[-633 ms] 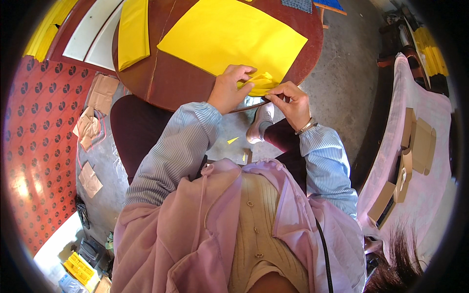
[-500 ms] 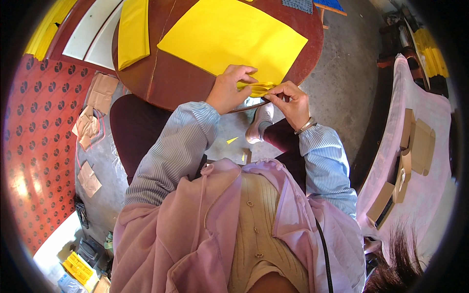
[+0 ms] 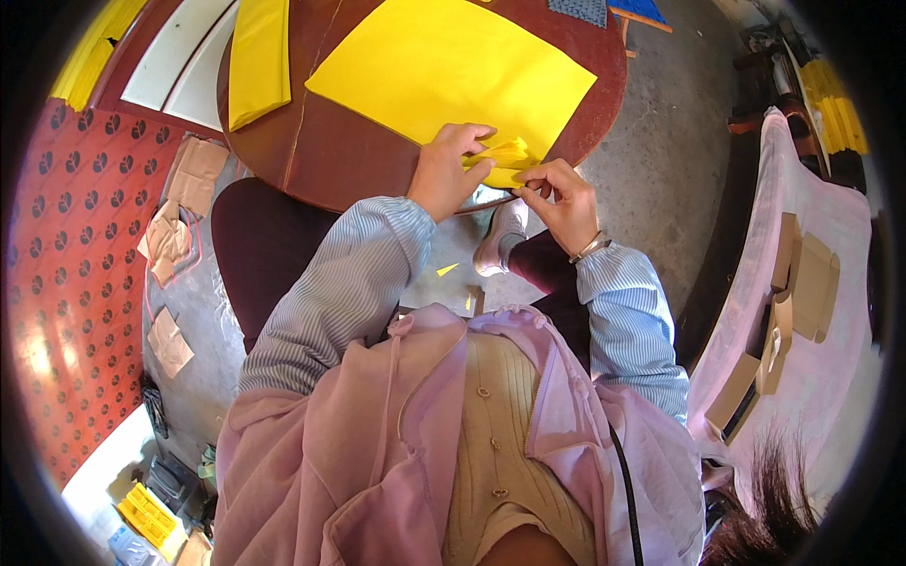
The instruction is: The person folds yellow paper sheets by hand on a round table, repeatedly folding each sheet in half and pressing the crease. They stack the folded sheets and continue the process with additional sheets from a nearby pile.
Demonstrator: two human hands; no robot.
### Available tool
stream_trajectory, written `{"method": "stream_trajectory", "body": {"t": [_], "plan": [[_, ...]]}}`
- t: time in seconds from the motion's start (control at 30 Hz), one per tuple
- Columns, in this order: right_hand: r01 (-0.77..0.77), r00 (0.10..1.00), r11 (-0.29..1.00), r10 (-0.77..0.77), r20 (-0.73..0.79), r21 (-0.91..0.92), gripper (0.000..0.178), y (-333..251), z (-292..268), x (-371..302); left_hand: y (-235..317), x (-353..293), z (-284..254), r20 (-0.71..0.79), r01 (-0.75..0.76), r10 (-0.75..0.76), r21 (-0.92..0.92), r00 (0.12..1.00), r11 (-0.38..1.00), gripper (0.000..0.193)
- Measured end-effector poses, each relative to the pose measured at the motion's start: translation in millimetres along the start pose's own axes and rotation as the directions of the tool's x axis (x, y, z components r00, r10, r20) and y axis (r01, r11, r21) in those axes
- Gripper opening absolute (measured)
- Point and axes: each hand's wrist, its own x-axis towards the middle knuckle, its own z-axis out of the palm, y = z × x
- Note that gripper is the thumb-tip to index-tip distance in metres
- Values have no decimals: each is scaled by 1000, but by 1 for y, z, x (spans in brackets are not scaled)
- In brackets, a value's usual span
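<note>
At the near edge of the round brown table, my left hand (image 3: 453, 168) holds a small folded yellow sheet (image 3: 497, 166) between thumb and fingers. My right hand (image 3: 564, 203) pinches the right end of the same piece. Several loose layers fan upward between the two hands. Whether it is paper or thin cloth, I cannot tell. Just beyond lies a large flat yellow sheet (image 3: 451, 74), its near corner partly behind my hands. A long folded yellow strip (image 3: 259, 66) rests on the table's left side.
The round brown table (image 3: 326, 170) reaches over my knees. Cardboard boxes (image 3: 810, 288) lie on a pink cloth (image 3: 746, 377) at the right. Brown paper pieces (image 3: 170, 341) and a yellow scrap (image 3: 447, 269) are on the floor. A blue item (image 3: 642, 9) stands beyond the table.
The layers of the small yellow sheet have risen and spread apart between my hands. My left hand has shifted slightly right; my right hand has hardly moved.
</note>
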Motion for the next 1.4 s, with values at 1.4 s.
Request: {"method": "stream_trajectory", "body": {"t": [1.4], "plan": [[-5,999,995,9,-43,102,14,2,2,4,-3,4,-6,45,-13,14,-23,999,1000,40]]}}
